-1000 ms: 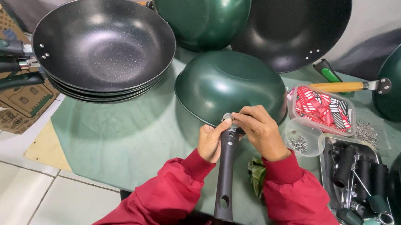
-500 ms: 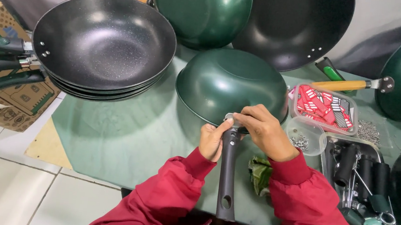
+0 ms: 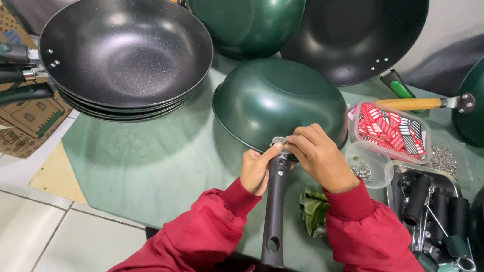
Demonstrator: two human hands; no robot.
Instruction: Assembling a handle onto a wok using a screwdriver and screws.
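Note:
A dark green wok lies upside down on the green mat in front of me. Its black handle points toward my body. My left hand grips the top of the handle from the left side. My right hand pinches the metal joint where handle and wok meet, fingers closed over it. Any small part between the fingers is hidden.
A stack of black woks sits at the left, more woks lean at the back and right. A box of red tags, a clear cup of small metal parts and a tray of black handles stand right of my hands. Cardboard boxes lie left.
Both hands stay at the handle joint with only slight finger movement. The view has shifted a little.

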